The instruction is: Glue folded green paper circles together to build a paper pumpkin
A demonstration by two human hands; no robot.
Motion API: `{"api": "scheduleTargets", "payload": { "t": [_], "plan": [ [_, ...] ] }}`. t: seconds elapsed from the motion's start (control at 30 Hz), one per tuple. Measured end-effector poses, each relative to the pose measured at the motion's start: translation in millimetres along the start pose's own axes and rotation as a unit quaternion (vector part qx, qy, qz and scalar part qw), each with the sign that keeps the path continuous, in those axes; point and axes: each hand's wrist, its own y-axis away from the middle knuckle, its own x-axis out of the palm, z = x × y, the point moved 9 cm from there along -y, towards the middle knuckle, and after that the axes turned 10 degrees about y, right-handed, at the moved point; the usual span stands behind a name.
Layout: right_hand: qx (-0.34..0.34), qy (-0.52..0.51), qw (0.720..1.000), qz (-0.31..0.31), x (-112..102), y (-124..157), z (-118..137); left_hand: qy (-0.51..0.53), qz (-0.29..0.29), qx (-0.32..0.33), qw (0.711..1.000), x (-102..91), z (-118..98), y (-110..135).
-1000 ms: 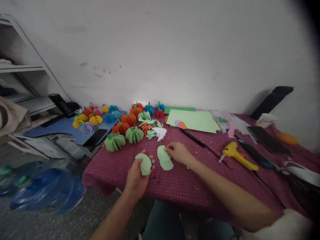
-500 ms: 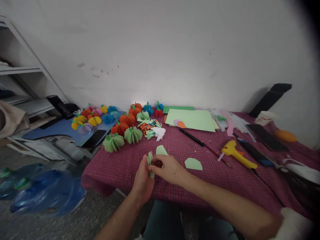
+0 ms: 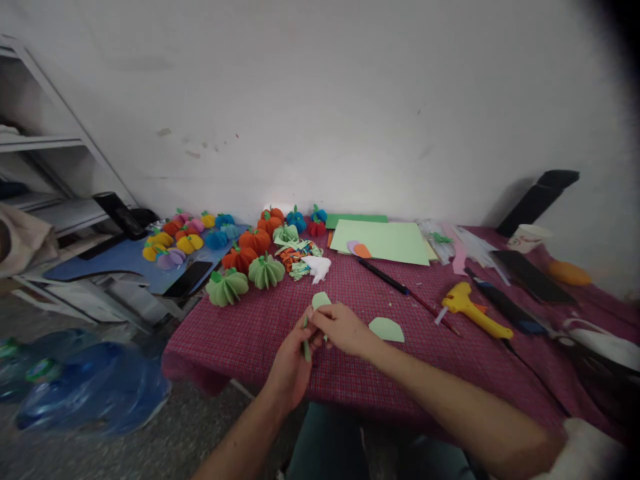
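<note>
My left hand (image 3: 293, 363) is closed around a thin stack of folded light green paper pieces (image 3: 305, 341), held edge-on over the red checked tablecloth (image 3: 240, 337). My right hand (image 3: 340, 328) meets it from the right, fingers pinching the same stack. One light green cut piece (image 3: 321, 299) pokes out just behind my fingers. Another (image 3: 387, 329) lies flat to the right of my right hand.
Finished paper pumpkins in green (image 3: 228, 286), orange (image 3: 256, 241), blue and yellow sit at the back left. Green paper sheets (image 3: 383, 241), a black pen (image 3: 384, 276), a yellow glue gun (image 3: 473, 311), phones and a paper cup (image 3: 529, 237) lie to the right. Water bottles (image 3: 80, 387) stand on the floor left.
My right hand left the flat green pieces and came to the stack in my left hand. One piece stayed flat on the cloth. Both hands now pinch the stack edge-on.
</note>
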Motion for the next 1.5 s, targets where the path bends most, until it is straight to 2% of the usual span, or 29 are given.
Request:
{"api": "scheduleTargets", "payload": {
  "t": [0.1, 0.27, 0.4, 0.57, 0.67, 0.77, 0.93, 1.17, 1.3, 1.37, 1.5],
  "plan": [
    [0.011, -0.024, 1.000, 0.016, 1.0, 0.2, 1.2, 0.004, 0.001, -0.002, 1.000, -0.5, 0.9, -1.7],
    [0.040, -0.045, 0.998, 0.011, -2.3, -1.4, -1.6, -0.015, -0.044, 0.009, 0.999, -6.8, -0.3, -2.3],
    [0.060, -0.054, 0.996, -0.024, -15.0, -4.9, -7.4, 0.008, -0.110, 0.021, 0.994, -17.0, -6.3, -2.0],
    [0.067, -0.052, 0.992, -0.091, -37.5, -15.8, -24.1, 0.017, -0.186, 0.059, 0.981, -36.3, -28.8, -1.0],
    [0.067, -0.034, 0.990, -0.116, -45.2, -26.3, -37.4, 0.014, -0.198, 0.054, 0.979, -40.4, -36.7, -0.1],
    [0.059, 0.010, 0.989, -0.138, -51.8, -32.5, -44.7, 0.031, -0.196, 0.041, 0.979, -37.2, -34.8, -0.7],
    [0.001, 0.107, 0.976, -0.189, -59.1, -18.1, -26.3, 0.076, -0.216, 0.035, 0.973, -36.6, -23.5, -3.7],
    [-0.054, 0.133, 0.984, -0.102, -25.0, -4.7, -0.3, 0.061, -0.156, 0.016, 0.986, -30.3, -13.7, -8.1],
    [-0.106, 0.100, 0.988, -0.045, -11.3, -3.3, 13.9, 0.061, -0.119, 0.012, 0.991, -25.5, -9.8, -8.6],
    [-0.129, 0.071, 0.989, -0.012, -5.7, -0.7, 21.4, 0.076, -0.125, 0.011, 0.989, -26.5, -9.3, -8.4],
    [-0.074, 0.017, 0.997, -0.005, -5.8, 2.8, 18.3, 0.087, -0.132, 0.022, 0.987, -26.4, -13.0, -7.8]
  ]
}}
